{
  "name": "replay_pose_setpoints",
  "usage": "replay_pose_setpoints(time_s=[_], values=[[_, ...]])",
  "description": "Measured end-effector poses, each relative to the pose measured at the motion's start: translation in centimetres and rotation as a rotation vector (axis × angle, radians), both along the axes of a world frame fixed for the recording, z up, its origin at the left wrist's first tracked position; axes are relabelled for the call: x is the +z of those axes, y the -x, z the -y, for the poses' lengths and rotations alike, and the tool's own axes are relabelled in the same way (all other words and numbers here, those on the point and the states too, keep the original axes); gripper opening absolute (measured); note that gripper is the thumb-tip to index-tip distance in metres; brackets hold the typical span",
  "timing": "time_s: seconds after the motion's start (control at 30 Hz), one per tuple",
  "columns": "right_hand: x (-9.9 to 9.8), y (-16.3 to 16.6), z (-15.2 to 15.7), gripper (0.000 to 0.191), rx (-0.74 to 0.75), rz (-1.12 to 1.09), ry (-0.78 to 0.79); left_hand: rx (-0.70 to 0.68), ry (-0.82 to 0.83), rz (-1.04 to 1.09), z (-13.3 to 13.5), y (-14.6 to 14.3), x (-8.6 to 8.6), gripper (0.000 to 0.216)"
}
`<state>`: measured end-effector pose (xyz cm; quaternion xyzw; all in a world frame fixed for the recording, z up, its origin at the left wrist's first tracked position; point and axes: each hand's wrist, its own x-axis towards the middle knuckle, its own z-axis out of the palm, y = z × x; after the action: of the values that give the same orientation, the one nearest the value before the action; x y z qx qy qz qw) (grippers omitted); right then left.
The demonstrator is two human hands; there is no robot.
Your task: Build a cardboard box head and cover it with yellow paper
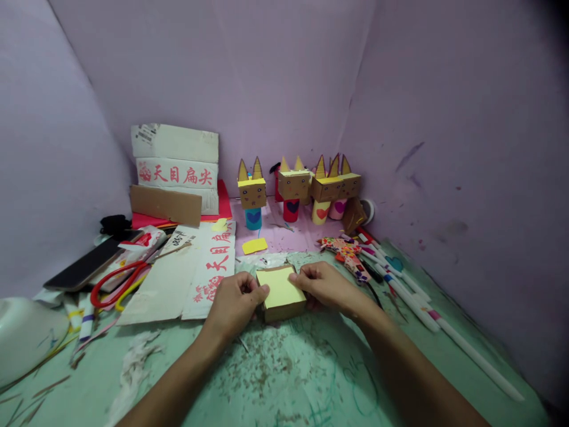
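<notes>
A small cardboard box (284, 311) with a yellow paper sheet (279, 284) on its top face sits low over the green table in front of me. My left hand (237, 299) grips the box's left side, its thumb pressing on the yellow paper. From the right, my right hand (322, 286) holds the opposite side, thumb on the paper near the upper right corner. The fingers under and behind the box are partly hidden. A loose yellow paper piece (255, 246) lies just beyond the box.
Cat-eared cardboard figures (253, 198) stand at the back. On the left lie flattened printed cardboard (178, 279), red-handled scissors (116, 284) and a dark flat object (84, 270). A flower-patterned glue gun (349, 255) and several marker pens (413, 302) lie right. Brown scraps (267, 362) litter the green table (338, 385).
</notes>
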<state>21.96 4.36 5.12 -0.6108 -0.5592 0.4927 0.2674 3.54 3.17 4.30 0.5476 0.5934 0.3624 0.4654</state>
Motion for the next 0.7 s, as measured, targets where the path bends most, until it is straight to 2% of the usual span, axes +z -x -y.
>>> replay_pose_setpoints(time_s=[0.43,0.7], values=[[-0.42,-0.25,-0.19,0.034,0.017,-0.096,0.044,0.025,-0.040,-0.040,-0.12,-0.39,-0.18,0.031],[-0.73,-0.31,-0.36,0.033,0.008,-0.134,0.058,-0.008,-0.076,-0.156,-0.23,-0.34,-0.72,0.033]])
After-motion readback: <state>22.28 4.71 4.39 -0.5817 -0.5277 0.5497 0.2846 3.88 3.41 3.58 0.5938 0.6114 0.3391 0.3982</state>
